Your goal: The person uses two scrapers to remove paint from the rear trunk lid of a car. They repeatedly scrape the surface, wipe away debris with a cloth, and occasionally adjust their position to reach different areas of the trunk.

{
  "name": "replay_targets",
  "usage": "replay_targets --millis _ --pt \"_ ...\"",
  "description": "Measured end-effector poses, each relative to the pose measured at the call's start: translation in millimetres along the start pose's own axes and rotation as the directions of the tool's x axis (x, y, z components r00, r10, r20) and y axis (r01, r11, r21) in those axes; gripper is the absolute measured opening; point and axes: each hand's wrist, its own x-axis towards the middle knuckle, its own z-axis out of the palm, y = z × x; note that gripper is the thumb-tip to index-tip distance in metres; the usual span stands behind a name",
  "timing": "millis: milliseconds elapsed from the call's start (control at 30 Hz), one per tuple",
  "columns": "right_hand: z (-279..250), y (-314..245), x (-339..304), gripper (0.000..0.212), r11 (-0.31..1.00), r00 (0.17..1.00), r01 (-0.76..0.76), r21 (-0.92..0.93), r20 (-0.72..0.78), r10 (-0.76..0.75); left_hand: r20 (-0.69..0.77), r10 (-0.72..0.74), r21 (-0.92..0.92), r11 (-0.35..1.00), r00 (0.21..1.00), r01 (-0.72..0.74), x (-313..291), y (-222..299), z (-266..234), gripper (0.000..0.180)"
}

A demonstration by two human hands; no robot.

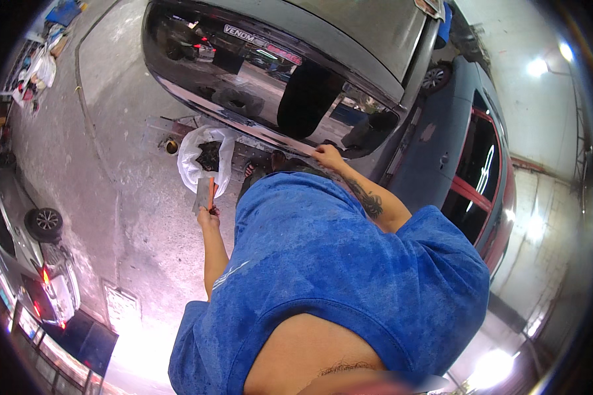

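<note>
My left hand [209, 216] is closed round a flat grey plate [203, 197] with an orange-red strip [211, 192] along it, held upright beside my hip. In front of me is a vehicle with a wide dark glass panel [263, 82] and a lighter strip [230, 122] along its lower edge. At that edge, to the right, sits my right hand [327, 157], its fingers curled together against the vehicle's border. What is between those fingers, if anything, is too small to make out. Below the vehicle stands a white plastic bag [190, 155] with dark stuff inside.
A small round can [170, 146] stands left of the bag on the concrete floor [122, 99]. Close on the right is a grey-blue car [435, 145] with red window trim. A silver car [20, 230] is at the far left. Piled items [39, 69] lie at the upper left.
</note>
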Motion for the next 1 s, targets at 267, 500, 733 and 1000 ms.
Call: replay_targets --millis 267,500,733,1000 --pt "-25 100 -72 0.036 0.9 0.906 -0.421 -0.111 0.0 0.423 0.092 0.003 0.264 0.964 0.996 -0.027 32 -4 -4 0.027" --pt "-3 74 -40 0.04 0.958 0.999 -0.019 -0.285 -0.044 0.006 0.099 0.009 0.307 0.951 0.995 -0.039 12 -10 -6 0.034" --pt "-11 20 -14 0.036 0.978 0.996 -0.04 0.207 -0.071 0.056 0.087 -0.029 0.338 0.941 0.996 -0.002 12 -19 -16 0.033" --pt "-26 55 -22 0.036 0.954 0.965 -0.251 0.163 -0.039 0.26 0.091 0.003 0.323 0.946 0.996 -0.032 -2 -4 -2 0.031"
